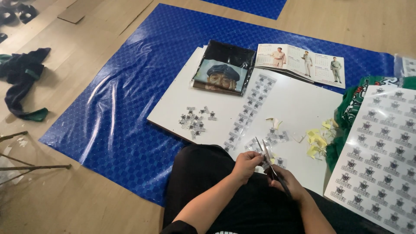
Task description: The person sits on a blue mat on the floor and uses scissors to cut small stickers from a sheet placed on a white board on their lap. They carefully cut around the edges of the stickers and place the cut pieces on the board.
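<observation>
Right hand (289, 181): curled through the handles of the scissors (268, 161), blades parted and pointing up and away.
Left hand (245, 164): fingers pinched on a small sticker (265, 164) held against the blades.
Position: both hands hang over the lap, at the near edge of the white board (299, 102).
Strip (252, 110): a long run of uncut stickers lies on the board, just beyond the hands.
Cut pile (196, 120): small cut stickers heaped to the left, well apart from the hands.
Scraps (318, 141): yellow backing bits to the right.
Sheet (381, 151): big uncut sticker sheet at far right, over green cloth (346, 115).
Far edge: packed shirt (225, 69) and open calendar (303, 63).
Under all: blue mat (130, 99).
</observation>
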